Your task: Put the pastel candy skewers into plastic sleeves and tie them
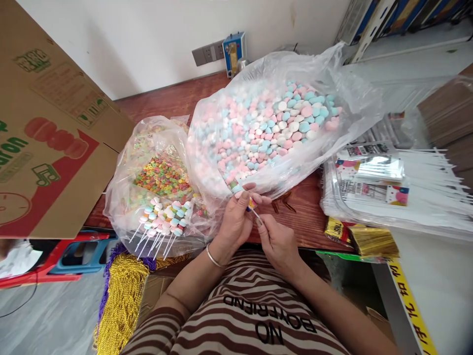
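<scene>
My left hand (236, 219) is closed around a candy skewer (235, 186), whose pastel pieces and a colourful printed patch show beyond the fingers. A white stick runs down from it toward my right hand (279, 241), which pinches at the stick's lower part. Whether a tie is also between those fingertips is too small to tell. Just beyond both hands lies a large clear bag (354, 106) of pink, white and blue candies (291, 121). To the left, several candy skewers on white sticks (164, 219) rest on another clear bag (118, 182) holding coloured ring pieces (162, 176).
A clear tray (327, 195) of white sticks (432, 187) and printed clear bags (377, 172) stands at the right. Gold twist ties (373, 241) lie at the table's front edge, brown ties (284, 201) near my right hand. A cardboard box (55, 128) stands left.
</scene>
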The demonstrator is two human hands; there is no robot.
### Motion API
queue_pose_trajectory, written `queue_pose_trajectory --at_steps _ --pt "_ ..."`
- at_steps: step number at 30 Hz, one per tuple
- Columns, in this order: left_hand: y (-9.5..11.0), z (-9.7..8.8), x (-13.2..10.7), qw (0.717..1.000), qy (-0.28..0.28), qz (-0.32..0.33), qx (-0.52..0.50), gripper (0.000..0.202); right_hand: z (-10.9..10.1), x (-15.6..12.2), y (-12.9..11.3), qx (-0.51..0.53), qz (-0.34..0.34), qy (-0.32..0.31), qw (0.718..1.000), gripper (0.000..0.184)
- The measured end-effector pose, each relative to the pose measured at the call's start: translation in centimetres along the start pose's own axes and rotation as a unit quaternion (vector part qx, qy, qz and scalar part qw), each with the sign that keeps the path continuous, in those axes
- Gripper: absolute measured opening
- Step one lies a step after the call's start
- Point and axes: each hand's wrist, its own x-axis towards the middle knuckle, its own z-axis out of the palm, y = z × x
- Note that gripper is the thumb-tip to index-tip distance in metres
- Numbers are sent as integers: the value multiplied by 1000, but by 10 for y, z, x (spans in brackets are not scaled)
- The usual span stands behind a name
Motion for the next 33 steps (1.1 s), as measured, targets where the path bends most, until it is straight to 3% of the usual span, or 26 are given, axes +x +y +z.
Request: queue_pose_trajectory --at_steps 5,10,15,18,20,21,23,25,27,28,30,32,33 --pt "-24 5 -14 999 -9 -32 29 45 10 4 4 -84 -14 47 995 35" --pt "-22 4 -20 997 -7 -71 26 43 8 6 8 -66 -10 67 996 31" --pt "-17 -2 -19 995 -7 -46 94 37 3 1 11 -94 -32 84 992 33" --pt "-20 -8 -18 983 -9 -19 183 33 3 0 10 -95 -22 78 992 35" --pt "-22 -13 -19 948 -11 50 314 30 4 0 8 -82 10 78 994 36" --pt "-22 -15 -20 911 -15 108 398 29 4 1 8 -74 24 81 994 36" --pt "-20 -18 -22 797 -31 234 556 29 3 2 8 -58 51 98 992 35" --pt "-17 -19 -23 678 -50 317 661 30 1 4 8 -48 75 116 989 32" --pt "-15 -19 -25 604 -60 349 714 30 -1 6 9 -45 83 114 989 37" --pt "-15 -19 -26 586 -63 355 725 29 -2 7 10 -47 74 107 990 40" --pt "-16 -18 -27 584 -79 353 726 28 -2 8 11 -53 38 101 993 39" --pt "-17 -17 -28 623 -97 321 707 28 -1 9 13 -59 7 119 991 36" --pt "-16 -16 -28 657 -103 291 688 29 0 9 14 -65 -2 133 989 36"
